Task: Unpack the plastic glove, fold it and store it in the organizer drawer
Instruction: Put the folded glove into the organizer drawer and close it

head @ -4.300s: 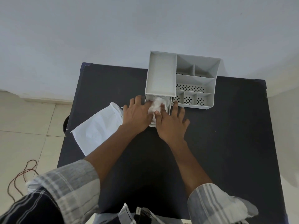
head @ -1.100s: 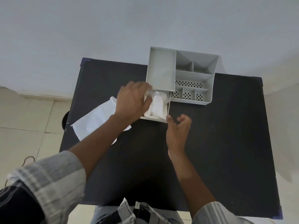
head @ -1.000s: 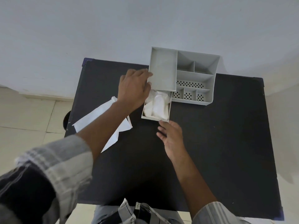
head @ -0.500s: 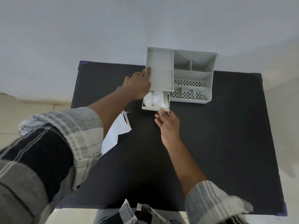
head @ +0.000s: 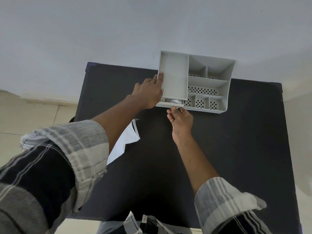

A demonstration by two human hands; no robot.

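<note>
Glove (head: 172,100) lies folded inside the nearly closed drawer (head: 168,104) of the organizer (head: 207,81). Left hand (head: 148,93) lies flat, fingers straight, against the organizer's left wall, likely to brace it; right hand (head: 181,119), fingers relaxed, touches the drawer front to push. Neither hand grips anything.

We see a black table (head: 236,149) set against a pale grey wall (head: 118,31). A white paper sheet (head: 125,142) lies near the table's left edge, partly hidden by a plaid sleeve (head: 76,149). Beige floor tiles (head: 33,115) show beyond the table's left edge.
</note>
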